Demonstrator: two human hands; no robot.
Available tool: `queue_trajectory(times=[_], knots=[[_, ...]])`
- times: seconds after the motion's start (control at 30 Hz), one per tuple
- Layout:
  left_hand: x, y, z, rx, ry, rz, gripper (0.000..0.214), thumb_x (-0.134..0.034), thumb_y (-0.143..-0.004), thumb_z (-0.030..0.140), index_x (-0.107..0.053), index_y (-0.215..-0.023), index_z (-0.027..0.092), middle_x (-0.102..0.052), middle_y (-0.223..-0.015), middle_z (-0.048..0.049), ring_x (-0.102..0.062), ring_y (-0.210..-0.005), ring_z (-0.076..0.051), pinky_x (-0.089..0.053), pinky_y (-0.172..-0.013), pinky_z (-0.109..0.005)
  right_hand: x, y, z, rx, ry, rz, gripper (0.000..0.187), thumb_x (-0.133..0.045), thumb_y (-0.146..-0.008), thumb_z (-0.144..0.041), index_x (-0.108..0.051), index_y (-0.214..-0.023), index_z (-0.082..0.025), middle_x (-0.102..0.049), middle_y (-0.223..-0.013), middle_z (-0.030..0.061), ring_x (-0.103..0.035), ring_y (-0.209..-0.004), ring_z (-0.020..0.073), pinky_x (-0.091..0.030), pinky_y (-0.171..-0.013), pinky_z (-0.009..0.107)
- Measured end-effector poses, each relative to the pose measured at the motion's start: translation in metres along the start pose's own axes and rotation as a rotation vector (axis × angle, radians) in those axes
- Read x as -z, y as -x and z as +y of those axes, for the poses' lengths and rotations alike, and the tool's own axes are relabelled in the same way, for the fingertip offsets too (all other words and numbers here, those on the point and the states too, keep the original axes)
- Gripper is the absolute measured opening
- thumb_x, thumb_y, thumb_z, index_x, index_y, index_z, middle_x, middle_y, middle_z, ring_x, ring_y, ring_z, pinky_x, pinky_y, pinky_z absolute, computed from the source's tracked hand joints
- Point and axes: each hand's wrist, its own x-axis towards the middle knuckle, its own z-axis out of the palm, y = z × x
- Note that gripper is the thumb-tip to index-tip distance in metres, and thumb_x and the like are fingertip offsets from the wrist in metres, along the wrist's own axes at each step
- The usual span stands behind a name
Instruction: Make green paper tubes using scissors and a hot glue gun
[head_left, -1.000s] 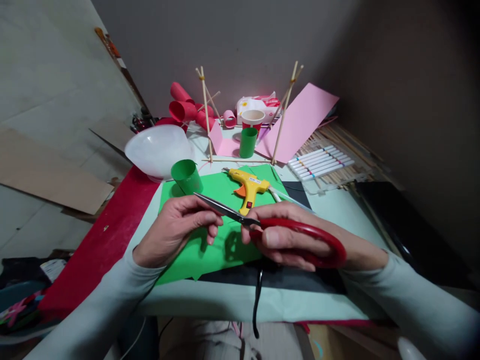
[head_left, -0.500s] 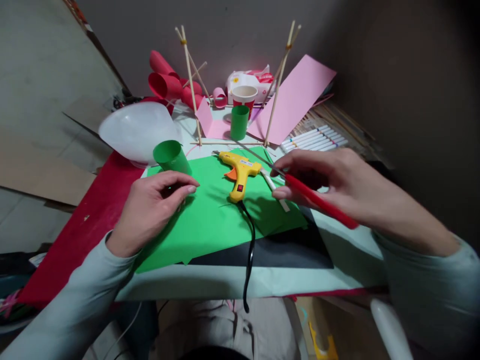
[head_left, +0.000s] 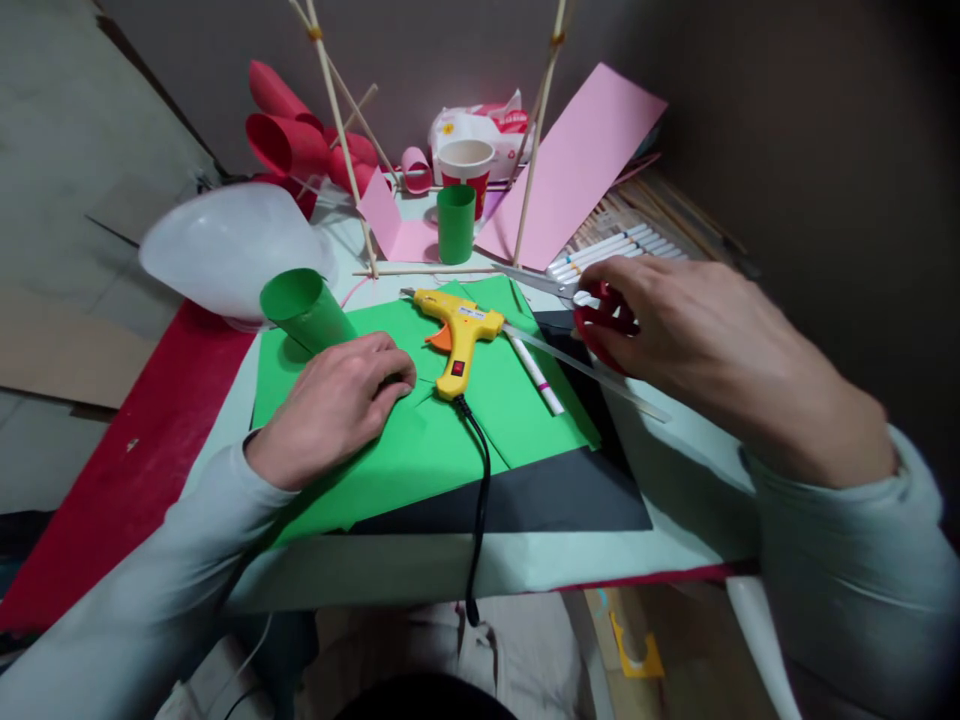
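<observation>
— Nearest the table edge I see the black sheet (head_left: 540,500), with the glue gun's cord (head_left: 480,500) trailing over it toward 6 o'clock. What's the left hand doing?

— The left hand (head_left: 334,400) lies palm down on the green sheet (head_left: 420,450), at about 8 o'clock from the yellow glue gun (head_left: 459,330). Its fingers are loosely bent and grip nothing, they just weigh the paper down. A green paper roll (head_left: 304,308) lies just beyond the knuckles, at 11.

— And the right?

— The right hand (head_left: 697,340) is out at 3 o'clock from the gun, fingers wrapped round the red handles of the scissors (head_left: 600,310). The blades point toward 10 o'clock, near the sheet's far corner. Whether they're parted I can't tell.

— Anything to mind?

— The tips, I'd say. A white marker (head_left: 536,372) and a thin stick (head_left: 585,372) lie close under that hand, and the pack of pens (head_left: 615,250) sits just beyond at 12. A low carry with the blades together would suit, and an even left palm so the green sheet doesn't slide on the black one.

— Farther back?

— A green tube (head_left: 455,222), a paper cup (head_left: 466,165), the leaning pink sheet (head_left: 577,160) and the stick frame (head_left: 341,140).
</observation>
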Motion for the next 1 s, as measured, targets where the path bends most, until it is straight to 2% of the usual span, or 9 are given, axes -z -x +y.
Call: queue_trajectory(times=[0.13, 0.23, 0.33, 0.43, 0.53, 0.63, 0.73, 0.87, 1.0], knots=[[0.004, 0.003, -0.004, 0.001, 0.038, 0.037, 0.023, -0.048, -0.096, 0.027, -0.066, -0.085, 0.017, -0.065, -0.085, -0.0076, -0.060, -0.077, -0.024, -0.041, -0.071, -0.036, -0.003, -0.002, 0.006, -0.061, 0.150, -0.133, 0.017, -0.050, -0.098, -0.030, -0.058, -0.104, -0.017, -0.063, -0.086, 0.0117, -0.045, -0.068, 0.0213, -0.024, -0.061, 0.034], [0.005, 0.005, -0.002, 0.019, 0.112, 0.049, 0.024, -0.055, -0.097, 0.036, -0.068, -0.093, 0.017, -0.068, -0.090, -0.0074, -0.062, -0.079, -0.023, -0.043, -0.073, -0.036, -0.005, -0.004, 0.006, -0.070, 0.161, -0.204, 0.017, -0.046, -0.100, -0.025, -0.057, -0.109, -0.015, -0.063, -0.088, 0.0132, -0.047, -0.070, 0.0218, -0.026, -0.063, 0.034], [0.000, 0.005, 0.006, 0.009, 0.068, 0.018, 0.027, -0.060, -0.096, 0.042, -0.069, -0.101, 0.018, -0.069, -0.098, -0.0080, -0.064, -0.087, -0.026, -0.045, -0.078, -0.037, -0.007, -0.006, 0.003, -0.070, 0.165, -0.228, 0.019, -0.042, -0.101, -0.020, -0.056, -0.112, -0.013, -0.064, -0.093, 0.0156, -0.051, -0.075, 0.0229, -0.027, -0.064, 0.034], [-0.008, 0.006, 0.014, -0.017, -0.009, -0.021, 0.020, -0.054, -0.099, 0.033, -0.067, -0.095, 0.019, -0.067, -0.096, -0.0074, -0.063, -0.090, -0.026, -0.043, -0.079, -0.038, -0.007, -0.006, -0.001, -0.083, 0.181, -0.241, 0.022, -0.042, -0.101, -0.020, -0.057, -0.114, -0.013, -0.066, -0.097, 0.0175, -0.052, -0.075, 0.0233, -0.026, -0.063, 0.034], [-0.010, 0.007, 0.014, -0.011, 0.029, -0.017, 0.019, -0.050, -0.097, 0.028, -0.065, -0.088, 0.019, -0.065, -0.089, -0.0062, -0.060, -0.080, -0.023, -0.041, -0.072, -0.036, -0.004, -0.006, -0.004, -0.129, 0.206, -0.243, 0.027, -0.043, -0.102, -0.025, -0.058, -0.120, -0.012, -0.068, -0.099, 0.0195, -0.052, -0.071, 0.0234, -0.023, -0.059, 0.033], [0.001, 0.006, 0.007, 0.090, 0.246, 0.012, 0.013, -0.058, -0.090, 0.032, -0.062, -0.083, 0.021, -0.062, -0.077, -0.0027, -0.053, -0.064, -0.019, -0.038, -0.062, -0.033, -0.003, -0.005, -0.007, -0.155, 0.222, -0.229, 0.034, -0.042, -0.103, -0.028, -0.057, -0.127, -0.010, -0.070, -0.099, 0.0211, -0.056, -0.071, 0.0250, -0.020, -0.057, 0.034], [0.017, 0.005, 0.003, 0.196, 0.465, 0.069, 0.018, -0.063, -0.088, 0.040, -0.059, -0.082, 0.023, -0.062, -0.070, -0.0007, -0.052, -0.059, -0.017, -0.039, -0.056, -0.030, -0.006, -0.005, -0.009, -0.143, 0.225, -0.214, 0.038, -0.042, -0.104, -0.031, -0.053, -0.134, -0.010, -0.071, -0.099, 0.0206, -0.061, -0.073, 0.0277, -0.018, -0.056, 0.033], [0.034, 0.006, 0.010, 0.284, 0.774, 0.184, 0.019, -0.074, -0.083, 0.037, -0.063, -0.083, 0.021, -0.070, -0.076, -0.0023, -0.058, -0.060, -0.013, -0.044, -0.053, -0.024, -0.010, -0.006, -0.012, -0.090, 0.213, -0.248, 0.036, -0.044, -0.102, -0.029, -0.055, -0.131, -0.009, -0.072, -0.097, 0.0214, -0.067, -0.074, 0.0298, -0.019, -0.053, 0.032], [0.037, 0.010, 0.013, 0.310, 0.953, 0.219, 0.016, -0.079, -0.085, 0.030, -0.072, -0.094, 0.019, -0.075, -0.080, -0.0017, -0.061, -0.059, -0.009, -0.049, -0.055, -0.018, -0.009, -0.005, -0.014, -0.050, 0.200, -0.222, 0.031, -0.039, -0.104, -0.022, -0.059, -0.124, -0.009, -0.072, -0.093, 0.0218, -0.068, -0.072, 0.0287, -0.025, -0.053, 0.033]])
